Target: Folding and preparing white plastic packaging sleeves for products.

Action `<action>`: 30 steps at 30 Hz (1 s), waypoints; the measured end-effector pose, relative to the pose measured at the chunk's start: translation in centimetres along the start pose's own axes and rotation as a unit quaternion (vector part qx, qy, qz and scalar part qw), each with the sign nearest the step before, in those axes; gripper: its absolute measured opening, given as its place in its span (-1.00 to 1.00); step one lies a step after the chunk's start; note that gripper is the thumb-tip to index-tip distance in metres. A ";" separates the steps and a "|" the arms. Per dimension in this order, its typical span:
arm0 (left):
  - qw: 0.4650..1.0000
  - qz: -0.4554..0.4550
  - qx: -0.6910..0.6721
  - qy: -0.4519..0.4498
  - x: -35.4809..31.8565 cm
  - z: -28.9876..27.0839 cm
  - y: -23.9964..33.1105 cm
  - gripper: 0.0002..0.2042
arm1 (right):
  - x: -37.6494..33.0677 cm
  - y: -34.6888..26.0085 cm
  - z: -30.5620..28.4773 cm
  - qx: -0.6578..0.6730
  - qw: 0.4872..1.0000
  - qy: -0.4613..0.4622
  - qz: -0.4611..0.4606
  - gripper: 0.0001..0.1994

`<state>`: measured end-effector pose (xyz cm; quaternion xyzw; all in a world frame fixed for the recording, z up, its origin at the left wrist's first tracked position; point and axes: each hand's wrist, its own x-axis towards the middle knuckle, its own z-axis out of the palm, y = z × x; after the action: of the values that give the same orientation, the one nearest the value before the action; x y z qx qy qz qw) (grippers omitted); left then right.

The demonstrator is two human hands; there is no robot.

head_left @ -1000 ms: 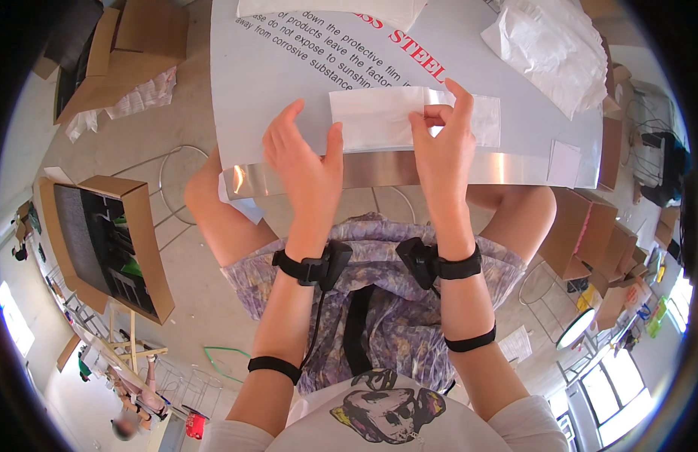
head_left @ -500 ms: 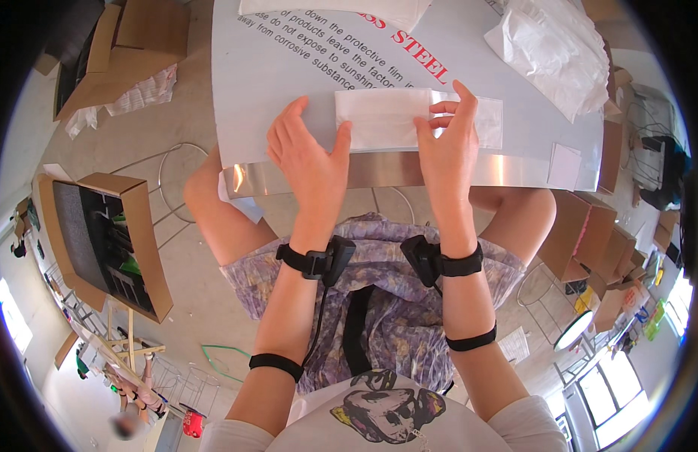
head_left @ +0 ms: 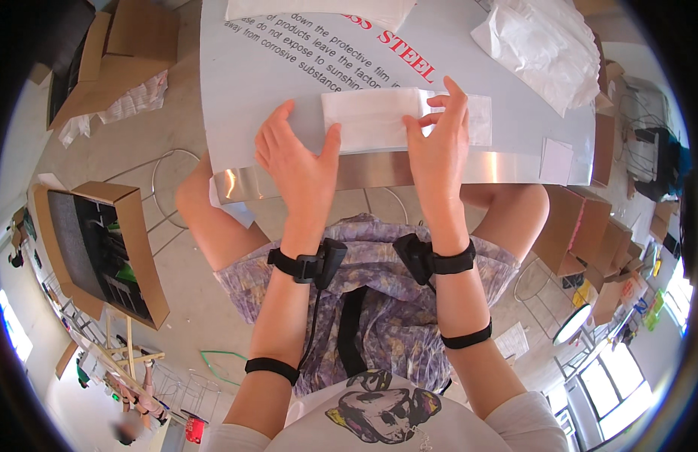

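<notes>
A long white folded sheet (head_left: 371, 119) lies on the steel table (head_left: 288, 75), near its front edge. My right hand (head_left: 438, 143) presses down on the right part of the sheet with spread fingers. My left hand (head_left: 297, 162) rests flat on the table just left of the sheet, its thumb touching the sheet's left end. Both wrists carry black straps with small devices.
A crumpled white plastic bag (head_left: 541, 49) lies at the table's back right, and another white sheet (head_left: 319, 9) at the back edge. A small white card (head_left: 556, 160) sits near the front right corner. Open cardboard boxes (head_left: 100, 248) stand on the floor on both sides.
My left hand has slid a little left along the sheet and flattened on the table. The right hand stays pressed on the sheet.
</notes>
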<state>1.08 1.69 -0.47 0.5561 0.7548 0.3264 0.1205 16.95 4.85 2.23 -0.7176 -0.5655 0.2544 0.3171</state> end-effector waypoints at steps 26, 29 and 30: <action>0.962 0.202 0.110 -0.147 -0.6 2.4 1.0 -0.30 | 0.1 0.7 4.2 0.669 0.721 -0.108 0.143 -0.42; 0.966 0.177 0.118 -0.149 -0.7 1.9 0.3 -0.27 | 0.1 0.9 4.2 0.679 0.713 -0.110 0.138 -0.42; 0.969 0.162 0.117 -0.148 -0.8 1.6 0.1 -0.25 | 0.1 1.0 4.1 0.679 0.713 -0.107 0.140 -0.42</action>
<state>2.30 1.57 -1.77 0.7233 0.6613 0.1650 0.1110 14.62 5.49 -1.25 -0.3480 -0.1643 0.6865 0.6169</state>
